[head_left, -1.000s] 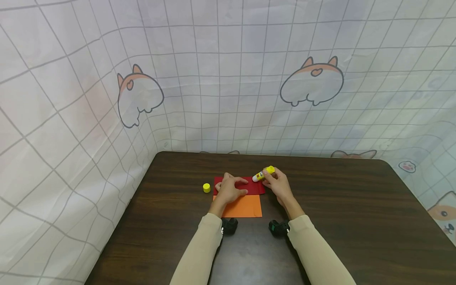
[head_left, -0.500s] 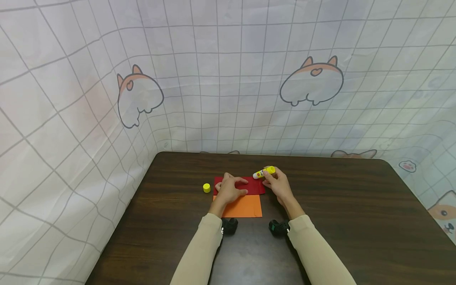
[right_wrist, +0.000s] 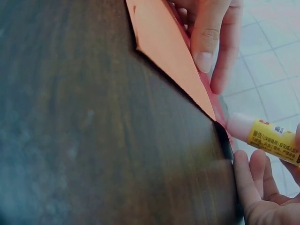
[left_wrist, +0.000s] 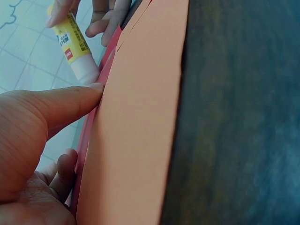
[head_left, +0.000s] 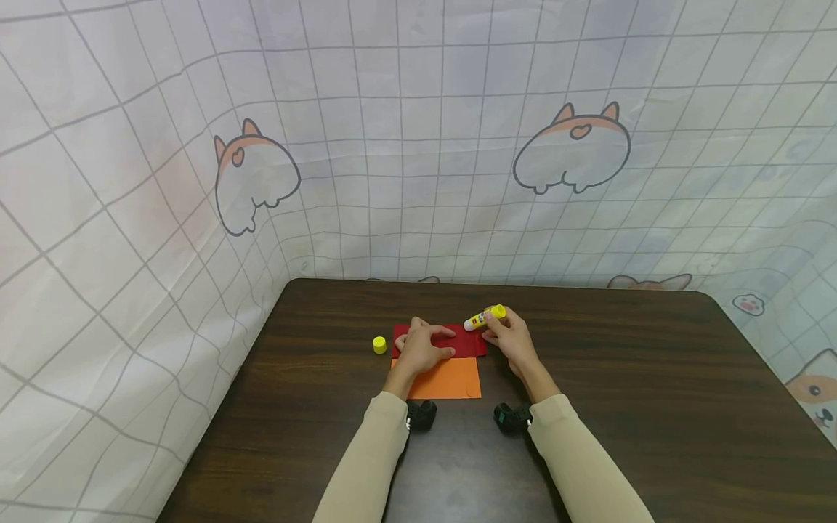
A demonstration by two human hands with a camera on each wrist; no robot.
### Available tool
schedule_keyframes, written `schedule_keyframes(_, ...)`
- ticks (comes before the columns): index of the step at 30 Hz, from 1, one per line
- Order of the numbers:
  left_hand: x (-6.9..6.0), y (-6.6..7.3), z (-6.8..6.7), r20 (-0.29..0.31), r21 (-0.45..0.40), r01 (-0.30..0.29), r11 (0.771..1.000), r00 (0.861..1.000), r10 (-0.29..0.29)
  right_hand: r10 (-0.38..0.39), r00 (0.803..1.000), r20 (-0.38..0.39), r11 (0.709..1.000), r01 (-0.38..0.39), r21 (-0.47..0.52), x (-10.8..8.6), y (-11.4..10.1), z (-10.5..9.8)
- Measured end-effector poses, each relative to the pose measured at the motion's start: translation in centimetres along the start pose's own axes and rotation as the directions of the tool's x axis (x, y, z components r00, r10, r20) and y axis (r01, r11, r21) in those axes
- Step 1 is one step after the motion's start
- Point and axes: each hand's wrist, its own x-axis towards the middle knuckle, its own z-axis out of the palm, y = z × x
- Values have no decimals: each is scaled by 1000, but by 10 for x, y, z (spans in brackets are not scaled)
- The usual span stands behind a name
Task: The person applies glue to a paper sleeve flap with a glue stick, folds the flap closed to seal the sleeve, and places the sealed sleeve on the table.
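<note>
Gridded white cloth (head_left: 418, 160) hung behind the dark wooden desk (head_left: 628, 378) in my head view. Yellow with a white end, the glue stick (head_left: 480, 319) slanted over the right part of the red paper (head_left: 466, 344), beyond the orange paper (head_left: 451, 381). I saw it had barely shifted since half a second before. Right hand (head_left: 511, 340) reached forward, grip pinching it; left hand (head_left: 421, 351) pressed the red paper, grip unclenched. Left wrist: an extended digit (left_wrist: 79, 101) met the red-orange border. Right wrist: I couldn't tell whether the white end touched red.
</note>
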Motion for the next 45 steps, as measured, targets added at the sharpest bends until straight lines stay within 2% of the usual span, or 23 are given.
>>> schedule_keyframes(15, -2, 1, -1, 0, -3, 2, 1000, 1000, -2, 30, 999, 32, 999, -31, 22, -1, -2, -2)
schedule_keyframes(25, -1, 0, 0, 6, -4, 8, 1000, 1000, -8, 46, 998, 31, 999, -47, 9, -2, -4, -2)
schedule_keyframes(35, -1, 1, 0, 5, -8, 5, 1000, 1000, -5, 92, 994, 65, 996, -91, -11, -1, -6, -4)
schedule_keyframes(39, 0, 1, 1, 3, 0, 8, 1000, 1000, -8, 94, 993, 74, 995, -92, -23, -1, -6, -5)
schedule_keyframes(45, 0, 0, 1, 1, 0, 4, 1000, 1000, -4, 75, 996, 49, 996, -72, -42, -4, -5, -3)
